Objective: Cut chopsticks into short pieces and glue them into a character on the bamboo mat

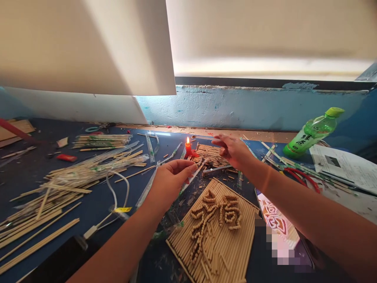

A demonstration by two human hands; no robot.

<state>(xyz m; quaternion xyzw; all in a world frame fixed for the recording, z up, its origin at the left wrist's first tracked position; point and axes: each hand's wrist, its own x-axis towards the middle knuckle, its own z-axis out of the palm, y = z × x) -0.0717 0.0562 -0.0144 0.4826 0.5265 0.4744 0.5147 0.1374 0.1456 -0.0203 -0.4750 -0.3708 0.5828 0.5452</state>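
Note:
My left hand (173, 179) is closed in a pinch just in front of a lit red candle (188, 149). What its fingertips hold is too small to make out. Beyond the candle's right side, my right hand (231, 149) hovers with its fingers stretched out and apart, above a bundle of thin brown sticks (206, 152). Below both hands lies a panel of wooden sticks (244, 243) set side by side. On it, short stick pieces form a raised character (203, 216), with several loose cut pieces (216, 261) near its lower part.
Wrapped and loose chopsticks (67, 188) cover the left side, near a white cable (128, 184) and a red lighter (66, 157). At right are a green tea bottle (312, 133), red-handled pliers (306, 179), papers (350, 165) and a phone (277, 220) showing a character. A pale hanging sheet (123, 47) covers the back.

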